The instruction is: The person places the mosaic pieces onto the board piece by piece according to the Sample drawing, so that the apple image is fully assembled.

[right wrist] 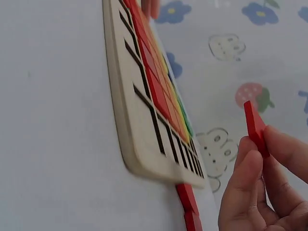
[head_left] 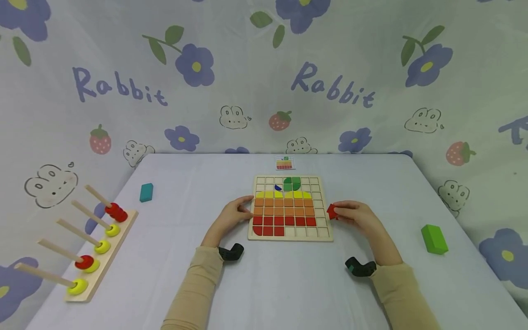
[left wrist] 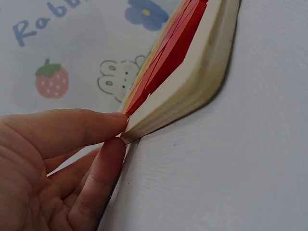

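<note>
A wooden grid puzzle board [head_left: 324,229] lies mid-table, bearing rows of red, orange and yellow tiles, with green pieces and one blue piece [head_left: 278,187] above them. My left hand [head_left: 231,216] grips its left edge, thumb and finger close together at the rim in the left wrist view. Beside the right edge, my right hand [head_left: 356,214] pinches a flat red tile [right wrist: 255,127] between thumb and fingers, raised off the table. Further red tiles [right wrist: 187,198] lie on the table by the board's edge in the right wrist view. Bare squares show in the bottom row's right part.
A small picture card [head_left: 285,163] lies behind the board. At left stands a wooden peg rack [head_left: 103,263] with red and yellow rings. A teal block [head_left: 146,192] rests at the back left, and a green block [head_left: 434,239] on the right. A patterned cloth hangs behind.
</note>
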A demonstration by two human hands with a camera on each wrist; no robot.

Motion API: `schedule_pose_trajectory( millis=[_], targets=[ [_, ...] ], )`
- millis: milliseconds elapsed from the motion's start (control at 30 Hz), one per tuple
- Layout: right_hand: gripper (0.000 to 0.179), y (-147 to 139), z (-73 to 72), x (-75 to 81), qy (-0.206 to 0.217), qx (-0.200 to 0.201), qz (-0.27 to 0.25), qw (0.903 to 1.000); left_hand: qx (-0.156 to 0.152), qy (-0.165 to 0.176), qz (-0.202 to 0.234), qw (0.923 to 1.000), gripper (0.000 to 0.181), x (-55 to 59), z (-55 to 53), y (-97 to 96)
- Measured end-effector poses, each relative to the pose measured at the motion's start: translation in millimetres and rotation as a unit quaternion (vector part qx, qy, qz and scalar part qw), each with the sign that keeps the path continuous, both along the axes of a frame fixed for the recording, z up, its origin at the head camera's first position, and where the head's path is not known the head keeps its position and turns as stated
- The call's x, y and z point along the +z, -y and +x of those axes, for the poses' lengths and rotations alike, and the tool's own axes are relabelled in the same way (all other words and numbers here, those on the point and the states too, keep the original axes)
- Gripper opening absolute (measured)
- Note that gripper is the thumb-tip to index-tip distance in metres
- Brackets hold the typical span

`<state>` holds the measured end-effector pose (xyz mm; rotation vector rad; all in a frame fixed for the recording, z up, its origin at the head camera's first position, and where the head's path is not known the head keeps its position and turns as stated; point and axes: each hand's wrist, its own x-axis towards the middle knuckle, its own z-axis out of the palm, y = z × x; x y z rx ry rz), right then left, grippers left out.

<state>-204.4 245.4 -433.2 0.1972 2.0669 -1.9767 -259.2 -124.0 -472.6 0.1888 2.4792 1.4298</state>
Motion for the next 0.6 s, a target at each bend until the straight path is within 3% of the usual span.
schedule_pose_trajectory(
  millis=[100, 233, 400, 600],
  targets=[
    [0.017, 21, -0.7, -0.4, 0.013, 0.026, -0.046, 0.9985, -0.001, -0.004, -0.001, 1.0000, 0.059, 0.6, 0.6, 0.3],
    [0.020, 51, -0.5, -4.1, 0.030, 0.045, -0.039, 0.9978, -0.002, -0.007, -0.003, 1.0000, 0.059, 1.2, 0.7, 0.9],
    [0.024, 86, 0.7, -12.4, 0.016, 0.055, 0.077, 0.9954, -0.002, -0.002, -0.003, 1.0000, 0.059, 1.2, 0.5, 0.5],
    [0.009, 107, 2.4, -16.6, -0.030, 0.069, 0.194, 0.9780, -0.002, 0.000, -0.003, 1.0000, 0.059, 2.8, 0.3, 0.0]
  ],
)
